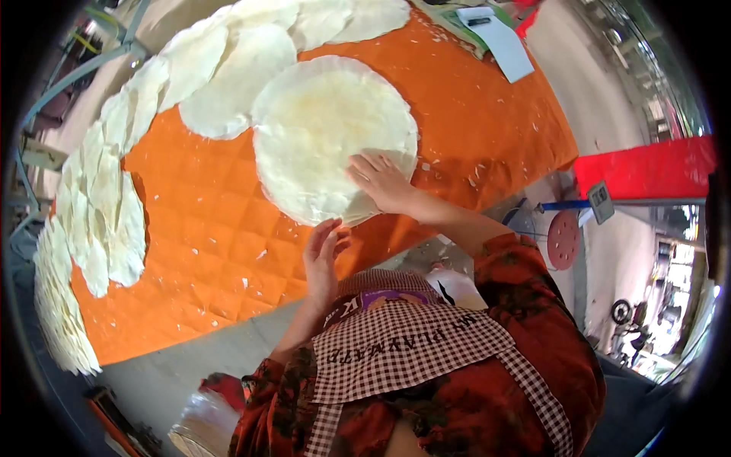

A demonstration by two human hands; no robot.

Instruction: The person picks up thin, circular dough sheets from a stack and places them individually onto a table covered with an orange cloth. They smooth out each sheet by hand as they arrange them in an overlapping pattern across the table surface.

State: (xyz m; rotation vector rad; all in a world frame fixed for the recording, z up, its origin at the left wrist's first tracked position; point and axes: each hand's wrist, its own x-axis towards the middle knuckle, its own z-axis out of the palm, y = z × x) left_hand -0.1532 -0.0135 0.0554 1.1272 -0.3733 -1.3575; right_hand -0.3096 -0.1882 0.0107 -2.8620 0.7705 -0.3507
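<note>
A thick round stack of thin, pale cream sheets (324, 122), like rice paper wafers, lies on an orange cloth (198, 228) over the table. My right hand (381, 181) rests flat on the stack's near right part, fingers stretched out. Just at the near edge of the stack is my left hand (324, 255), its fingers loosely bent and apart. It seems to hold nothing; whether its fingertips touch the rim I cannot tell.
More round sheets (244, 72) overlap along the far and left edges of the table. A white paper with a dark object (496, 44) lies at the far right. Small pale flakes dot the cloth. A red-covered surface (643, 169) and a red round stool (563, 240) stand right.
</note>
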